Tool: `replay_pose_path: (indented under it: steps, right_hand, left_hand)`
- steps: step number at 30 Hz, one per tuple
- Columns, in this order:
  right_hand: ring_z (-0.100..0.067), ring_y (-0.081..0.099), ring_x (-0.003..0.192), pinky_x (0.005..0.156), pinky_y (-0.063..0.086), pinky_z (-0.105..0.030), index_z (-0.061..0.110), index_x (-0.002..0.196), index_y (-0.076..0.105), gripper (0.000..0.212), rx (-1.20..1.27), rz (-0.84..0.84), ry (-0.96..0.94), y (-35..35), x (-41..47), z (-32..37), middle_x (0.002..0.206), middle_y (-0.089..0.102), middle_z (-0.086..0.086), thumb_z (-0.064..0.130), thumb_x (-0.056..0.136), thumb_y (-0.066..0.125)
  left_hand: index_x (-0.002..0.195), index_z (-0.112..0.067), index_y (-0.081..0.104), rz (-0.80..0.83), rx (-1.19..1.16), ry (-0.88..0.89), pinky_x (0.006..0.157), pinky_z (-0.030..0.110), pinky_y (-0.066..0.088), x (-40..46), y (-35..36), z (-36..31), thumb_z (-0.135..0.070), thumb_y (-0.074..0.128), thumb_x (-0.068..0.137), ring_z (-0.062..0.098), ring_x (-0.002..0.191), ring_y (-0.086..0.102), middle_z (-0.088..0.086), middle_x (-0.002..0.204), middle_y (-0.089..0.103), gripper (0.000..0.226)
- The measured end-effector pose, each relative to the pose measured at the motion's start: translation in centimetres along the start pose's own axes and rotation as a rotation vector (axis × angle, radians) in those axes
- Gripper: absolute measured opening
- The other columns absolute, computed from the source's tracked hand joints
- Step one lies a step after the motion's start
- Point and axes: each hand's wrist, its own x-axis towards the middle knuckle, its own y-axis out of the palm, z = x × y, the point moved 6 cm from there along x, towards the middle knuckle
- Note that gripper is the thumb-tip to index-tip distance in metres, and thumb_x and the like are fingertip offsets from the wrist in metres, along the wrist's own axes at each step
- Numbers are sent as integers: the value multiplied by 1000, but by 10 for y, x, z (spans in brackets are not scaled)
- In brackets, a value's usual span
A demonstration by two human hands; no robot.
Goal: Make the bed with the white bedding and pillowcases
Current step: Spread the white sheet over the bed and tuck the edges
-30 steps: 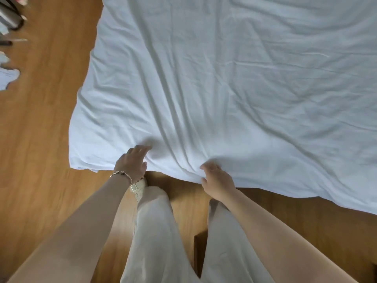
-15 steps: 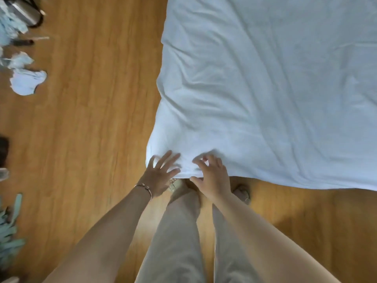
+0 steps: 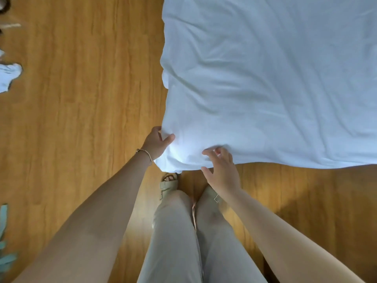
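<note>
While the person stands at the near left corner of the bed, both hands work the white bedding (image 3: 265, 88).

White bedding covers the right and far part of the view, its corner hanging just beyond the sandalled feet (image 3: 169, 182) on the wooden floor (image 3: 81, 119). Left hand (image 3: 156, 142), a bracelet (image 3: 145, 155) on its wrist, grips the corner's left edge, thumb on top and fingers curled round it. Right hand (image 3: 221, 170) rests on the near edge, fingers spread and lightly bent.
</note>
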Motion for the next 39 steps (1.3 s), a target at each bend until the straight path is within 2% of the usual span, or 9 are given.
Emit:
replay_pose_path:
  steps: [3, 7, 10, 17, 25, 28, 31, 34, 39]
  right_hand:
    - [-15, 39, 123, 88, 50, -33, 31, 131, 47, 43, 49, -1, 132, 12, -8, 4, 135, 37, 4, 30, 91, 60]
    - [-18, 38, 126, 93, 38, -27, 25, 130, 43, 53, 440, -114, 467, 39, -18, 13, 130, 39, 3, 26, 84, 69]
    - [-21, 34, 134, 104, 37, -35, 21, 145, 29, 91, 724, -245, 605, 66, -15, 27, 140, 36, -1, 28, 72, 83]
    - [-18, 22, 144, 115, 29, -38, 28, 153, -4, 131, 990, -452, 698, 110, -14, 49, 159, 11, 5, 27, 63, 91]
    - [-21, 42, 136, 109, 39, -52, 46, 148, -12, 155, 1553, -459, 685, 138, 3, 23, 155, 30, 1, 30, 42, 100]
    - [-18, 41, 134, 108, 42, -47, 49, 149, -3, 138, 1474, -524, 663, 130, -3, 31, 151, 30, 9, 16, 57, 95]
    - [-11, 23, 142, 109, 35, -33, 42, 152, -3, 123, 1373, -662, 667, 117, -26, 45, 157, 11, 17, 1, 72, 82]
    - [-8, 32, 140, 100, 43, -25, 42, 153, -3, 116, 1396, -697, 631, 114, -47, 55, 160, 13, 12, -9, 78, 69]
    - [-24, 59, 121, 102, 47, -47, 49, 151, 10, 107, 1653, -628, 517, 97, -51, 65, 142, 52, -3, -3, 70, 57]
  left_hand:
    - [73, -14, 47, -112, 61, 49, 54, 25, 35, -6, -11, 9, -31, 64, 90, 20, 68, 46, -1, 69, 48, 29]
    - [67, -14, 41, -108, 89, 113, 51, 22, 31, -22, -23, 18, -31, 64, 91, 14, 59, 38, -3, 63, 43, 38]
    - [65, -18, 39, -16, 272, 185, 51, 25, 30, -24, -35, 27, -30, 63, 92, 10, 56, 39, -4, 62, 43, 38]
    - [76, -14, 42, 102, 510, 252, 64, 33, 38, -28, -39, 25, -29, 55, 96, 30, 82, 56, 7, 83, 55, 28]
    - [106, -9, 49, 2, 862, 491, 79, 39, 41, -17, -30, 24, -22, 52, 97, 32, 102, 56, 10, 112, 53, 17]
    - [115, -2, 49, -267, 773, 865, 89, 46, 44, -37, -26, 23, -16, 65, 82, 36, 104, 54, 17, 115, 49, 39]
    - [126, -12, 41, -210, 801, 1209, 104, 57, 34, -64, -3, 27, -22, 72, 76, 37, 125, 41, 13, 133, 35, 60]
    - [133, -25, 37, 11, 896, 1211, 106, 61, 28, -74, 22, 33, -28, 84, 64, 35, 137, 28, 7, 147, 25, 84]
    - [139, -27, 29, 105, 891, 1049, 104, 65, 23, -91, 36, 33, -57, 78, 54, 36, 146, 12, 9, 157, 13, 102]
